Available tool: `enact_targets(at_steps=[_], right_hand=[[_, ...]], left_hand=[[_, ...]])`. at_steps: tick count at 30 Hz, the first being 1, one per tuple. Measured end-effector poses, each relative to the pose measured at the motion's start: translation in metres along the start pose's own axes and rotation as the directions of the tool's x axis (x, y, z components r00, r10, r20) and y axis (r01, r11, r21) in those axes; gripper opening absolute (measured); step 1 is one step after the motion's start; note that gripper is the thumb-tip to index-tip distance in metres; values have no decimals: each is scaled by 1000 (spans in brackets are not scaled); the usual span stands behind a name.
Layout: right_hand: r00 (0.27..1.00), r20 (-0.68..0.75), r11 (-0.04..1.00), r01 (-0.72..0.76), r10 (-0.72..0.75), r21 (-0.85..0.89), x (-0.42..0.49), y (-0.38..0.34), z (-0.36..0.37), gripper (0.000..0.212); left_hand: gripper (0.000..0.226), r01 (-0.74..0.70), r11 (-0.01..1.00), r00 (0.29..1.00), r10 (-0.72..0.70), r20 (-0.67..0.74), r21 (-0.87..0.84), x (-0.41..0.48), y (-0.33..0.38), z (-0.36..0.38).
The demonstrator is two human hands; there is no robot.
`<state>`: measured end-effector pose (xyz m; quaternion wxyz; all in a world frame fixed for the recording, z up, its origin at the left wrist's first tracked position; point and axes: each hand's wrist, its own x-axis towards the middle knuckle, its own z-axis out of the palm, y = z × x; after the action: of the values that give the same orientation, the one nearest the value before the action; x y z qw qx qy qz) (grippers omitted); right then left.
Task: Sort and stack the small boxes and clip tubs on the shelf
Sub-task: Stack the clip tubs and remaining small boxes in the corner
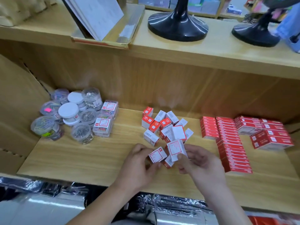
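Note:
A loose pile of small red-and-white boxes (165,125) lies in the middle of the wooden shelf (90,153). My left hand (138,166) grips one small box (157,154) at the pile's near edge. My right hand (201,161) pinches another small box (175,149) just beside it, tilted upward. A third box (168,161) lies between the two hands. At the left stands a cluster of clear round clip tubs (65,117), two with white lids, and clear square clip boxes (103,125) with red labels.
Rows of red flat boxes (227,140) are stacked at the right, with larger red cartons (271,138) behind them. A cardboard wall (14,111) closes the left side. The upper shelf carries two black stand bases (177,28) and a book holder (103,21). Plastic-wrapped goods (48,189) lie below.

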<state>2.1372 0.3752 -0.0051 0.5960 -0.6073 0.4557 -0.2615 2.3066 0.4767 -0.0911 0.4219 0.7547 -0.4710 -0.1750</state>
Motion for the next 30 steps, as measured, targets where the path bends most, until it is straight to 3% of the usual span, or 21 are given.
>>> enact_targets(at_steps=[5,8,14,18,21,27,30], right_hand=[[990,144,1000,-3,2,3,2,-4,27,24],[977,215,1000,-9,14,-24,5,-1,55,27],[951,307,970,92,-19,-224,19,23,114,29],[915,401,927,185,-41,-327,27,23,137,27],[905,421,910,221,-58,-350,24,25,147,32],[865,501,948,166,-7,-274,15,20,143,66],[857,512,937,224,-59,-267,10,24,146,62]], left_hand=[[59,207,945,974,-222,-35,-255,-21,-15,-29],[57,252,886,960,-278,-10,-390,-38,-32,-60],[54,198,922,977,-213,-10,-333,-60,-55,-106],[71,230,877,965,-262,-18,-422,-64,-65,-113],[76,217,892,967,-252,-39,-397,-58,-67,-113],[53,183,926,969,-227,-100,-331,-49,-79,-112],[46,161,959,982,-180,-59,-232,-43,-81,-111]])
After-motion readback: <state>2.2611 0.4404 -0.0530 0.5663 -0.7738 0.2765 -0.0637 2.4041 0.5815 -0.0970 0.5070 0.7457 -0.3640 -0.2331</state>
